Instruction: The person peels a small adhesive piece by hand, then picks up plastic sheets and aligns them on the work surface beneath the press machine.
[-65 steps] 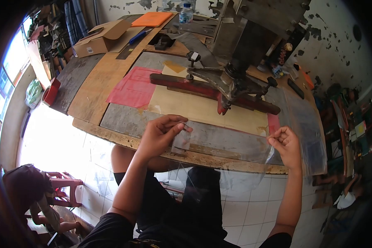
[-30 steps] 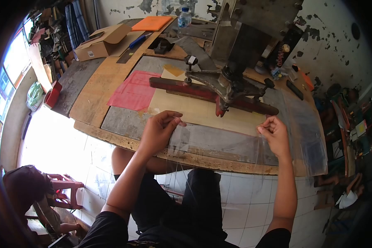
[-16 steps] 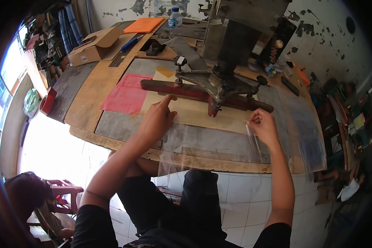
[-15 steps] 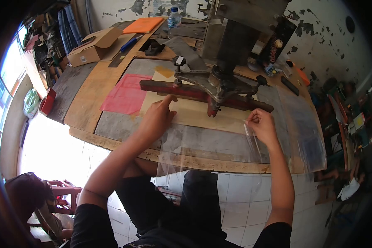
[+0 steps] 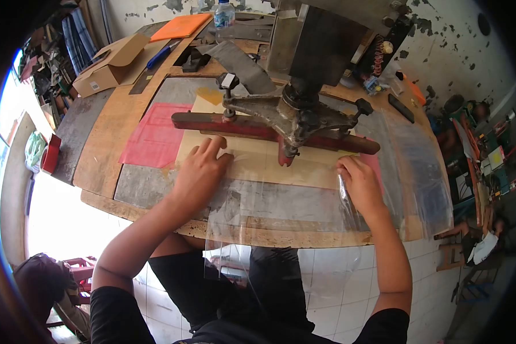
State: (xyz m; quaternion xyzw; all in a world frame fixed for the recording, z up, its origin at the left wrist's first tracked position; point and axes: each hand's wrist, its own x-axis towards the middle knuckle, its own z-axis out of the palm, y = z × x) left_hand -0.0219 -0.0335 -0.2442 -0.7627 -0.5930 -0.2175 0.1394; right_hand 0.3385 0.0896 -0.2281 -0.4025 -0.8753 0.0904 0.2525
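Observation:
A transparent plastic sheet (image 5: 269, 215) lies over the front of the grey work plate (image 5: 140, 186) and hangs past the table edge above my legs. My right hand (image 5: 360, 182) pinches its upper right part, where the plastic bunches into a fold. My left hand (image 5: 202, 167) rests at the sheet's upper left, fingers bent and apart, thumb away from the index finger. Beneath the plastic is a cream board (image 5: 258, 163). Just beyond both hands, the dark red bar (image 5: 246, 127) of a metal press (image 5: 295, 112) spans the board.
Pink sheet (image 5: 149, 135) lies left of the board. More clear plastic (image 5: 421, 183) drapes over the table's right side. At the back are a cardboard box (image 5: 106, 71), a blue-handled tool (image 5: 159, 56), an orange sheet (image 5: 180, 26) and a water bottle (image 5: 223, 20). Other people sit at both sides.
My left hand has shifted left and slightly down, its fingers spreading more. My right hand still pinches the plastic. The camera view has shifted, so the table and press appear further left.

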